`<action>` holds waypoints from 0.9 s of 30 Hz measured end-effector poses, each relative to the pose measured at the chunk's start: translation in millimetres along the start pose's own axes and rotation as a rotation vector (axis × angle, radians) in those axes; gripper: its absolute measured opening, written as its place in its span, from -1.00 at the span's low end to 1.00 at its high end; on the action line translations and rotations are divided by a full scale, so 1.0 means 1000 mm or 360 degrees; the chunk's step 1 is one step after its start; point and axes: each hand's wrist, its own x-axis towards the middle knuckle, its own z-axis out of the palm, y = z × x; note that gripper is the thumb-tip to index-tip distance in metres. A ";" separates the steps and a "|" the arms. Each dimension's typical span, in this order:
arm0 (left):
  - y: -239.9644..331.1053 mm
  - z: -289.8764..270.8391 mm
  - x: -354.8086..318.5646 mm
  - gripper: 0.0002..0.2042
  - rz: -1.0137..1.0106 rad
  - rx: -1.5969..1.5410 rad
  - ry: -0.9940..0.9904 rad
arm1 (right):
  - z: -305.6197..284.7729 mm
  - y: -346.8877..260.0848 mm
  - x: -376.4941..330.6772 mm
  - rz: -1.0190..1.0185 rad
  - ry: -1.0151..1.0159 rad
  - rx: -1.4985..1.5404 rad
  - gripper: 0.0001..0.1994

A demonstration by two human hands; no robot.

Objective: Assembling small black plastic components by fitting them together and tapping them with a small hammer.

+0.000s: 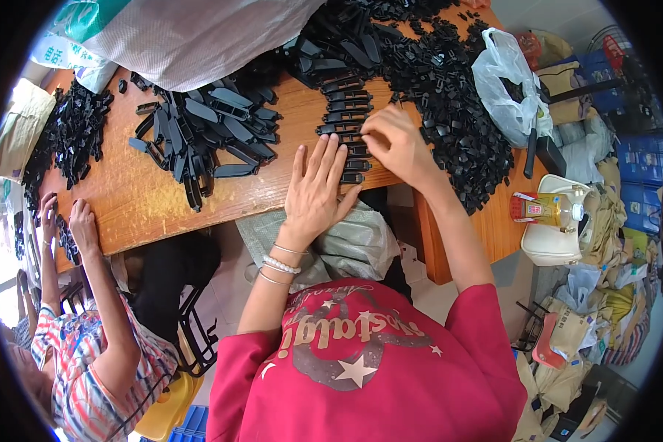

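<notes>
A row of long black plastic pieces [347,105] lies side by side on the wooden table [169,221], running away from its near edge. My left hand [317,183], with bracelets at the wrist, rests flat with fingers stretched, its fingertips on the left ends of several pieces. At the right end of the same row, my right hand [399,144] is closed in a pinch, slightly blurred. Whatever its fingertips may hold is too small or hidden to make out. Beside that hand spreads a heap of small black plastic parts [457,121].
Left of the row is a pile of longer black pieces [214,129] under a white woven sack [191,40]. A plastic bag [504,81] and a bottle of yellow liquid [541,208] in a white bag [556,247] are at right. A co-worker's hands [82,225] work at far left.
</notes>
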 end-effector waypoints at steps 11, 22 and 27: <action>0.000 0.000 0.001 -0.37 0.0009 -0.0066 0.0064 | 0.007 -0.006 -0.004 -0.0223 -0.0056 -0.0436 -0.90; 0.002 -0.001 -0.001 -0.35 -0.0004 -0.0073 0.0030 | -0.023 0.060 0.004 0.0085 0.0138 -0.0979 -0.84; 0.002 0.000 -0.001 -0.35 -0.0009 -0.0074 0.0030 | -0.023 0.063 0.005 -0.0034 0.0002 -0.0959 -0.84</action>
